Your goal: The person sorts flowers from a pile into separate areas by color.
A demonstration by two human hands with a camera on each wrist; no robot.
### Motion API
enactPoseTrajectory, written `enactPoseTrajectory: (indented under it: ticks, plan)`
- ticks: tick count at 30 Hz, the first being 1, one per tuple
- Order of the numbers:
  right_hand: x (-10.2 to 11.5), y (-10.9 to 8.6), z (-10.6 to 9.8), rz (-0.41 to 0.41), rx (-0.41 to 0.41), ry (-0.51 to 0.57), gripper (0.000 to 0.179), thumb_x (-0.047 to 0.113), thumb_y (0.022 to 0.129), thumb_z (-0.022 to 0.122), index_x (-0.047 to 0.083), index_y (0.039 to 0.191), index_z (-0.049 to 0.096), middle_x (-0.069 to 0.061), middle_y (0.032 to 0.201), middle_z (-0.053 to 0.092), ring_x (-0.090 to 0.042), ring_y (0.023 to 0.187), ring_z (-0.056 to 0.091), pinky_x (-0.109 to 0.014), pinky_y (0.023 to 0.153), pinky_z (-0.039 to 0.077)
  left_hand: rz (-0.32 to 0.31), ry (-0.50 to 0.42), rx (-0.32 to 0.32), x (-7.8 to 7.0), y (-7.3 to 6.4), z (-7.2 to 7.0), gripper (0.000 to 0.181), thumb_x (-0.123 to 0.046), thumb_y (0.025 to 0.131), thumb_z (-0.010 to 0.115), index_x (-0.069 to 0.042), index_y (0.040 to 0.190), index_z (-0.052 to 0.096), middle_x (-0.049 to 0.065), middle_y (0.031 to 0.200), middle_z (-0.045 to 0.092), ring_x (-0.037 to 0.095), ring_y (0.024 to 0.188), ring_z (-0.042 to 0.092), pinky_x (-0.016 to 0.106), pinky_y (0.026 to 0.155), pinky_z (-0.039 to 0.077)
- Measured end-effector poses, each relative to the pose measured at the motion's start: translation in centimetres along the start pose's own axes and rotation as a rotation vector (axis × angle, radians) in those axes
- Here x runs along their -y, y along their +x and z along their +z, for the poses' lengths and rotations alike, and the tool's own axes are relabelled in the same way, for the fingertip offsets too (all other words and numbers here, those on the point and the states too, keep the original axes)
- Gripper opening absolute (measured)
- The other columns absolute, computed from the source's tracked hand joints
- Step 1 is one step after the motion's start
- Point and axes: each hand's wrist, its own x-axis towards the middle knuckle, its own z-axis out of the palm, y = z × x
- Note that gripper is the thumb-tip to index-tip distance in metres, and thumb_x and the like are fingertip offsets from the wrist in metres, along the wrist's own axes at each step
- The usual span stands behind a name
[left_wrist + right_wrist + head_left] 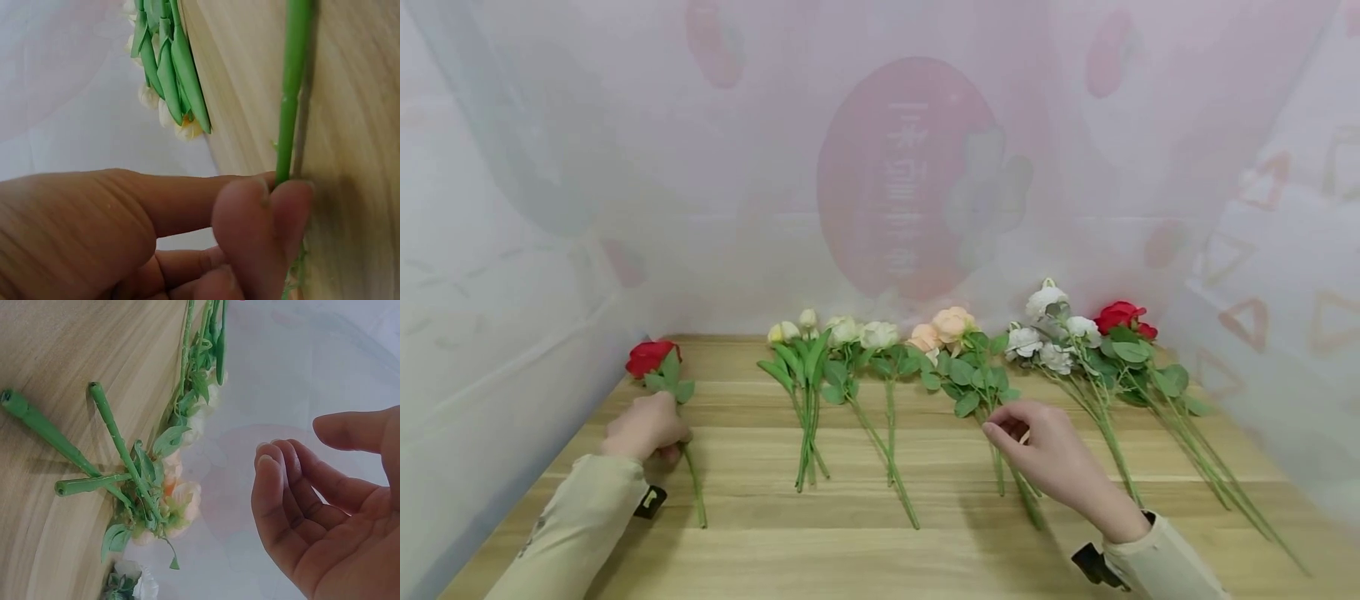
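Note:
At the table's left side lies a red rose [651, 358] with green leaves below its bloom. My left hand [646, 427] pinches its stem [290, 94] between thumb and fingers, as the left wrist view shows up close. The stem's lower end points toward me. Over the stems of the peach flowers [953, 323] hovers my right hand [1048, 450], its fingers loosely bent and thumb apart. Nothing is between those fingers [269, 481] in the right wrist view. Three cut stem ends [69, 486] of the peach bunch show beside that hand.
Pale yellow tulips [805, 367] and cream flowers [878, 335] lie left of the peach ones. White flowers [1054, 358] and another red rose bunch [1122, 317] lie to the right, long stems toward me. A printed curtain [760, 167] stands behind the wooden table [737, 550].

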Motion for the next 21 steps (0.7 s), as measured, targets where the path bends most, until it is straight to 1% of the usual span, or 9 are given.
enactPoseTrajectory:
  ticks: [2,4,10,12,15,17,21]
  plan:
    - [-0.02,0.02,0.07,-0.002,0.001,0.002,0.004,0.014,0.095,0.068,0.014,0.092,0.071,0.007,0.080,0.063,-0.007,0.071,0.058,-0.028,0.065,0.051,0.001,-0.008,0.006,0.07,0.04,0.08,0.015,-0.011,0.082,0.062,-0.005,0.068,0.062,0.004,0.055,0.062,0.013,0.047,0.051,0.033,0.050,0.039]
    - [-0.03,0.06,0.15,-0.006,0.000,0.004,0.004,0.013,0.095,0.067,0.014,0.092,0.071,0.008,0.080,0.062,-0.008,0.071,0.058,-0.028,0.064,0.051,-0.001,-0.019,0.004,0.19,0.05,0.11,0.015,-0.010,0.081,0.061,-0.004,0.068,0.062,0.004,0.055,0.062,0.012,0.046,0.051,0.031,0.048,0.039]
    - [-0.06,0.18,0.42,-0.009,0.004,0.000,0.005,0.013,0.095,0.067,0.013,0.092,0.071,0.009,0.080,0.062,-0.008,0.071,0.059,-0.028,0.065,0.051,-0.004,-0.057,0.009,0.49,-0.15,0.18,0.008,-0.006,0.073,0.059,-0.003,0.066,0.063,0.005,0.054,0.062,0.013,0.044,0.052,0.026,0.043,0.038]
    - [-0.07,0.19,0.47,-0.009,0.005,-0.001,0.005,0.013,0.095,0.067,0.013,0.092,0.071,0.009,0.080,0.062,-0.008,0.071,0.059,-0.028,0.065,0.051,-0.003,-0.052,0.013,0.52,-0.19,0.21,0.008,-0.006,0.072,0.059,-0.003,0.066,0.062,0.005,0.053,0.062,0.013,0.044,0.052,0.026,0.044,0.038]
    - [-0.11,0.18,0.52,-0.009,0.002,-0.004,0.004,0.013,0.094,0.068,0.013,0.092,0.071,0.009,0.080,0.062,-0.008,0.071,0.058,-0.028,0.065,0.051,-0.004,-0.031,0.023,0.51,-0.24,0.22,0.011,-0.007,0.075,0.059,-0.003,0.065,0.061,0.005,0.052,0.061,0.013,0.044,0.054,0.026,0.045,0.037]
    - [-0.12,0.16,0.55,-0.009,0.001,-0.005,0.004,0.013,0.094,0.068,0.013,0.092,0.071,0.010,0.080,0.062,-0.008,0.071,0.058,-0.028,0.065,0.051,-0.005,-0.015,0.027,0.49,-0.22,0.19,0.010,-0.007,0.074,0.059,-0.003,0.065,0.061,0.004,0.052,0.061,0.012,0.043,0.054,0.026,0.046,0.036]
    - [-0.17,0.12,0.65,-0.006,0.010,-0.002,0.005,0.012,0.094,0.068,0.014,0.091,0.071,0.009,0.080,0.062,-0.008,0.070,0.058,-0.028,0.064,0.051,0.018,-0.015,0.010,0.53,-0.20,0.01,0.010,-0.008,0.074,0.058,-0.004,0.065,0.060,0.003,0.051,0.061,0.013,0.043,0.055,0.027,0.045,0.036]
